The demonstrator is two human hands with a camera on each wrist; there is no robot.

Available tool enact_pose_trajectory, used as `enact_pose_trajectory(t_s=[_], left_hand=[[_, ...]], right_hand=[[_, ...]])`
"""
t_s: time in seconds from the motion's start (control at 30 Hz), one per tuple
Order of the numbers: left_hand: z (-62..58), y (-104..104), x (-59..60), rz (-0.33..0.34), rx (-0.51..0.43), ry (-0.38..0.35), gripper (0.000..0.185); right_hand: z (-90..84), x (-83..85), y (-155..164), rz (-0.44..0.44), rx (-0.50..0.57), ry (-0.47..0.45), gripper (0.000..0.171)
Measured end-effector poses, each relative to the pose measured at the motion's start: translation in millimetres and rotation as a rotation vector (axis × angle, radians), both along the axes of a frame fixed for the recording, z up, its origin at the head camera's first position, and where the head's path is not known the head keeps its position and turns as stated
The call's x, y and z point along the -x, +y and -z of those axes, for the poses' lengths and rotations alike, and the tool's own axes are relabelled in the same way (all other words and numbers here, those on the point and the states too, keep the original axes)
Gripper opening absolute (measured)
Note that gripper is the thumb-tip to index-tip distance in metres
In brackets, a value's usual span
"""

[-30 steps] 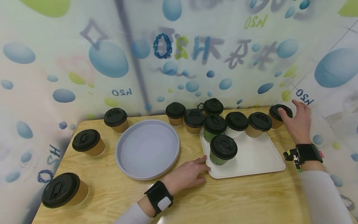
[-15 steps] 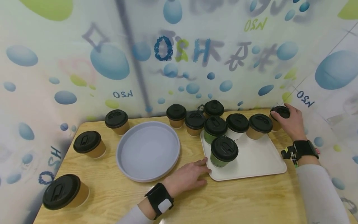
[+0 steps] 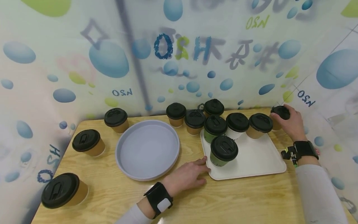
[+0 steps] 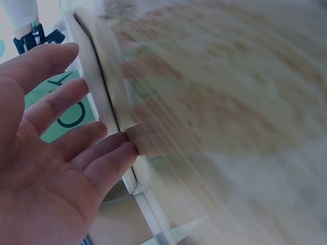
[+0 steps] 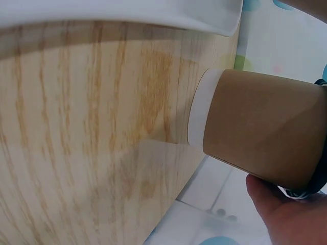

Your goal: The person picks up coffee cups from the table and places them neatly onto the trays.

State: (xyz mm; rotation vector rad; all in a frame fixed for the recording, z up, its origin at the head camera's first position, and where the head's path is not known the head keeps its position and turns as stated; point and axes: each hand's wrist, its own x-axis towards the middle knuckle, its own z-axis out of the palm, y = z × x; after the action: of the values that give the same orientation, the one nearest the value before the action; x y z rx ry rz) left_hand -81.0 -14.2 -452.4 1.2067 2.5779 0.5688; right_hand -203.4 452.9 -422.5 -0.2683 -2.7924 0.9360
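At the back right corner of the table, my right hand (image 3: pixel 292 124) holds a brown paper coffee cup (image 3: pixel 277 124) by its black lid, thumb on one side and fingers on the other. In the right wrist view, the cup's (image 5: pixel 263 125) white base band is close to the wood and a fingertip rests just below the lid. My left hand (image 3: pixel 185 175) lies by the left edge of a white rectangular tray (image 3: pixel 260 158), its relaxed fingertips at the rim. On that tray are a green lidded cup (image 3: pixel 221 158) at the front and several more cups along its back edge.
A round grey-lilac tray (image 3: pixel 148 149) sits left of the white one. Brown lidded cups stand beyond it, including a back-left cup (image 3: pixel 116 119), a left cup (image 3: pixel 89 143) and a front-left cup (image 3: pixel 65 191). A patterned curtain (image 3: pixel 179 77) rises behind the table.
My right hand has moved slightly left and its fingers have closed in on the lid of the far-right coffee cup. The left hand stays at the tray's rim.
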Motion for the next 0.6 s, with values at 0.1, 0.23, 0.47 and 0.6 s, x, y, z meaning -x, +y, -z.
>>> enact_pose_trajectory(t_s=[0.1, 0.23, 0.47, 0.6], left_hand=[[0.8, 0, -0.5, -0.001, 0.006, 0.005, 0.038], [1.0, 0, -1.6, -0.002, 0.0, 0.009, 0.038], [-1.5, 0, -1.5, -0.008, -0.001, 0.008, 0.037], [0.0, 0, -1.1, -0.003, 0.005, 0.01, 0.038]], right_hand=[[-0.6, -1.7, 0, 0.009, -0.001, 0.016, 0.089], [-4.1, -5.2, 1, 0.026, 0.009, 0.047, 0.087], [-20.3, -22.1, 1, 0.049, 0.027, 0.113, 0.086], [-29.9, -35.7, 0, 0.085, 0.033, 0.151, 0.083]])
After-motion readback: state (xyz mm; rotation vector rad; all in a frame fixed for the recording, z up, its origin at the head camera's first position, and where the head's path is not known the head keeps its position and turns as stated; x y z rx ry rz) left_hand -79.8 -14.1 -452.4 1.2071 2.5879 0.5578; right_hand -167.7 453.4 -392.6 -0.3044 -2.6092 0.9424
